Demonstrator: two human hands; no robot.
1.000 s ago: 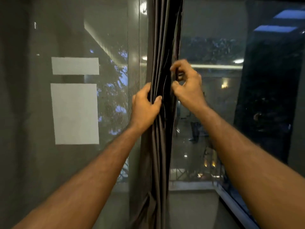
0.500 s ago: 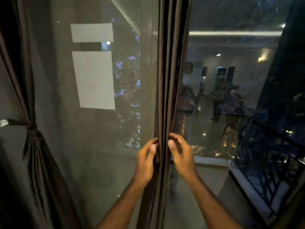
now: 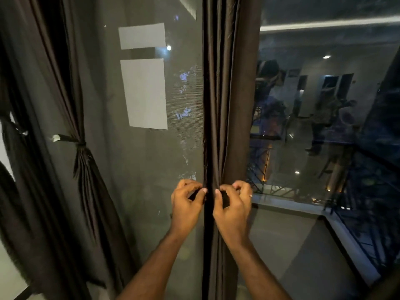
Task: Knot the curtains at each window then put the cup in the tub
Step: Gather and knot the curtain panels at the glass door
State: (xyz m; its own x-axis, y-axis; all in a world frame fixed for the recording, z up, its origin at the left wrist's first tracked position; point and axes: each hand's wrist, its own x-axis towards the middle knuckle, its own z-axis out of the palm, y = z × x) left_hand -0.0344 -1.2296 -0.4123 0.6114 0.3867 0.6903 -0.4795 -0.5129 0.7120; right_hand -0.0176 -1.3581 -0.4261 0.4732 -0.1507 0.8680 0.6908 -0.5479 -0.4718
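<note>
The gathered dark brown curtain (image 3: pixel 223 105) hangs straight down the middle of the view as a narrow bunch of pleats, in front of the upright where two window panes meet. Both hands hold it at the same height, side by side. The left hand (image 3: pixel 187 205) has its fingers (image 3: pixel 200 190) curled in from the left edge of the bunch, pinching the folds against the thumb. The right hand (image 3: pixel 232 207) does the same from the right edge, its fingers (image 3: pixel 225 189) bent round the cloth, a ring showing on one of them. The two sets of fingertips lie just beside each other with only a thin strip of fabric between them.

Well to the left of the fingers and higher up, a tied curtain (image 3: pixel 86 169) is cinched by a knot (image 3: pixel 80 144) and flares out below it. Between that and the fingers, above them, two pale rectangular sheets (image 3: pixel 144 93) are stuck on the mesh-covered pane (image 3: pixel 129 169). To the right of the fingers the glass pane (image 3: pixel 324 126) shows dim reflections and a balcony railing (image 3: pixel 368 202) outside.
</note>
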